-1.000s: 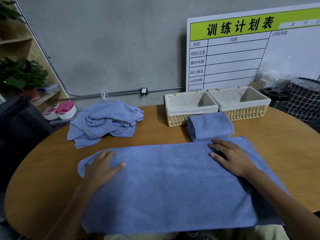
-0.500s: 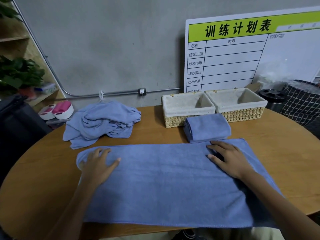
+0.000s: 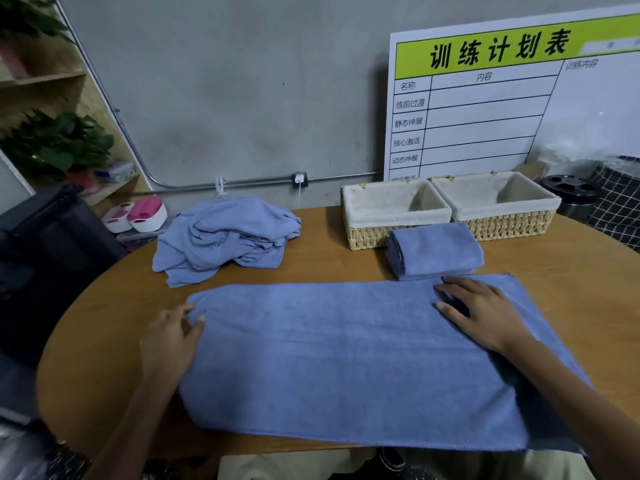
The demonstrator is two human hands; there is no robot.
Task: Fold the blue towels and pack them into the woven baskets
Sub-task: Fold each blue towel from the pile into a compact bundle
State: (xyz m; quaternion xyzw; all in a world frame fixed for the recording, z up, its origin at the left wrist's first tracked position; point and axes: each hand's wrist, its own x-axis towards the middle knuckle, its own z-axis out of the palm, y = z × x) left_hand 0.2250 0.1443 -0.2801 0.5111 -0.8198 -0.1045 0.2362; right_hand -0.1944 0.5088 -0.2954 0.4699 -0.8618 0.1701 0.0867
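Observation:
A long blue towel (image 3: 346,358) lies spread flat across the near half of the round wooden table (image 3: 329,261). My left hand (image 3: 166,341) is at its left end, thumb on top of the cloth and fingers at the edge, pinching it. My right hand (image 3: 485,313) rests flat on the towel's far right part with straight fingers. A folded blue towel (image 3: 436,249) sits just beyond it, in front of two lined woven baskets, the left basket (image 3: 367,233) and the right basket (image 3: 512,226); no towel shows inside either. A heap of crumpled blue towels (image 3: 225,237) lies at the back left.
A white schedule board (image 3: 485,109) leans on the wall behind the baskets. A black bin (image 3: 571,195) and a checkered hamper (image 3: 620,209) stand at the right. Left of the table are a black bag (image 3: 52,244), pink-and-white containers (image 3: 138,213) and a shelf with a plant (image 3: 59,143).
My left hand slid leftward from lying flat on the towel to its left edge and took hold there. My right hand stayed pressed on the towel's right part.

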